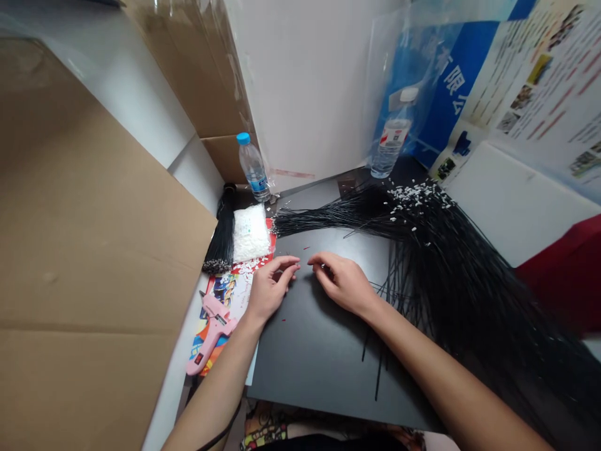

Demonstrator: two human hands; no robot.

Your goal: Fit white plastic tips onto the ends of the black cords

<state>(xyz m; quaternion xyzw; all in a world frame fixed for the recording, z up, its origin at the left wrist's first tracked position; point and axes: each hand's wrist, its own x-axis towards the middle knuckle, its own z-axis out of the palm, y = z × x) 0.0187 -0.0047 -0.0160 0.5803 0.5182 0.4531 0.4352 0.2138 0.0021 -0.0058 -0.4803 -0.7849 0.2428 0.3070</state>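
Above the dark tabletop (310,360), my left hand (268,289) has its thumb and forefinger drawn together. Facing it a short gap away, my right hand (345,283) is curled with thumb and forefinger pinched. Whatever is between the fingertips of either hand is too small to make out. Just beyond both hands lies the narrow end of a long bundle of black cords (323,216), with metallic-looking tips. To the left of my left hand are small white pieces (246,268) and a clear bag of white pieces (251,233).
A pink glue gun (213,332) rests on printed paper at left, near a second black cord bundle (224,235). Two water bottles, one blue-capped (253,169) and one white-capped (392,138), stand behind. White bits (416,195) cover cords at right. A cardboard sheet (94,250) borders the left.
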